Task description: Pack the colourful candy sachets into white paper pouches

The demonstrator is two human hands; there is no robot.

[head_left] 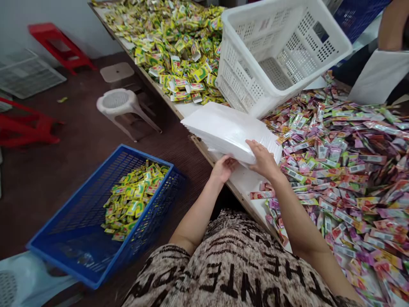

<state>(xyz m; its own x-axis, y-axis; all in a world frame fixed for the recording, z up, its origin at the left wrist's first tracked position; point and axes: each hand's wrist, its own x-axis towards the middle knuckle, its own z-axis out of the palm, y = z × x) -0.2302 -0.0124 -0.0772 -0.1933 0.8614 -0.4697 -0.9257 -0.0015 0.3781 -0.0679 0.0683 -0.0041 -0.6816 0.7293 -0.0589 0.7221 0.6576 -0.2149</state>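
A stack of white plastic bags (225,128) lies tilted over the table's front edge. My left hand (223,167) grips it from below at its near corner, fingers curled under. My right hand (263,160) presses on top of the stack, fingers wrapped over its near edge. To the right of my hands spreads a heap of pink, purple and green sachets (345,170). Yellow and green sachets (179,47) cover the far part of the table.
A white perforated crate (281,47) stands tilted behind the bags. A blue basket (96,221) with yellow sachets sits at lower left on the floor side. White stool (119,104) and red stools (57,44) stand beyond. Another person's arm (391,25) shows top right.
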